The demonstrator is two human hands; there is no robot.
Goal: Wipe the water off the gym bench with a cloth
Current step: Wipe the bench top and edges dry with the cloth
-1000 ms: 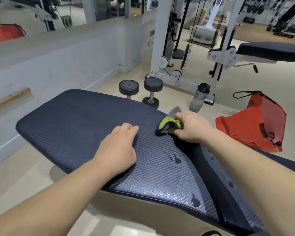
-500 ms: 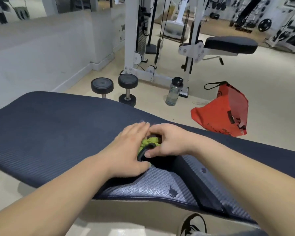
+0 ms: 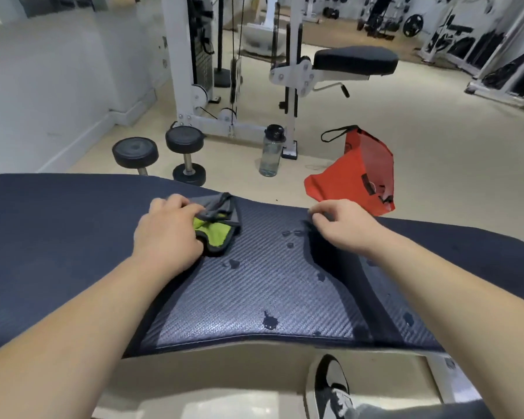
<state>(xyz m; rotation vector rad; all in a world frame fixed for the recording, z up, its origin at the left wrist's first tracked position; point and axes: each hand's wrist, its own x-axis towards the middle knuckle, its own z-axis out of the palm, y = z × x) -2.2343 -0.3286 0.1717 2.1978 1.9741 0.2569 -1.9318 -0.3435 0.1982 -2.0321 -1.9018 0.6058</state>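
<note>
The dark blue padded gym bench (image 3: 58, 237) spans the view in front of me. Water drops (image 3: 269, 322) lie scattered on its textured middle part. A green and grey cloth (image 3: 217, 228) lies half unfolded near the bench's far edge. My left hand (image 3: 167, 234) rests on the cloth's left part, fingers curled over it. My right hand (image 3: 342, 228) is to the right, apart from the cloth, its fingertips touching the bench near the far edge with nothing held.
On the floor beyond the bench stand two black dumbbells (image 3: 185, 152), a clear water bottle (image 3: 271, 152) and a red bag (image 3: 357, 173). A white cable machine (image 3: 194, 71) with a padded seat (image 3: 356, 60) is behind them. My shoe (image 3: 330, 385) shows below.
The cloth passed from my right hand to my left and has spread open. My right hand moved away to the right along the bench.
</note>
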